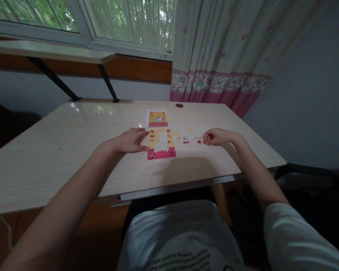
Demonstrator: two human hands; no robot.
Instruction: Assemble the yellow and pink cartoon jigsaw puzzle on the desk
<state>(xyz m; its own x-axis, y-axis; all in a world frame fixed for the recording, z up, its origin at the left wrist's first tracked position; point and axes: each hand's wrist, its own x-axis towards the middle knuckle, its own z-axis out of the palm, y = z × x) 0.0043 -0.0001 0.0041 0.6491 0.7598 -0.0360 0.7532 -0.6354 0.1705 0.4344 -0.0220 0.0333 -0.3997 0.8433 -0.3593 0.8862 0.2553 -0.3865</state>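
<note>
A partly assembled jigsaw puzzle (164, 153) lies flat on the table, its yellow and pink border joined around a bare middle. Beside its left edge rests my left hand (131, 140), fingers apart, with the fingertips touching the border. Several loose puzzle pieces (185, 142) in pink, white and yellow are scattered to the right of the puzzle. At their right end my right hand (217, 136) has its fingers pinched together over a pink piece; a puzzle piece seems to be between the fingertips. Above the puzzle is a reference picture (158, 119) of a white animal on yellow and pink.
The pale wooden table (73, 158) has a round cable hole (179, 105) near its back edge. A raised shelf (51, 51) on black legs stands at the back left. A curtain (214, 56) hangs behind, next to a window. A dark chair (307, 171) stands at the right.
</note>
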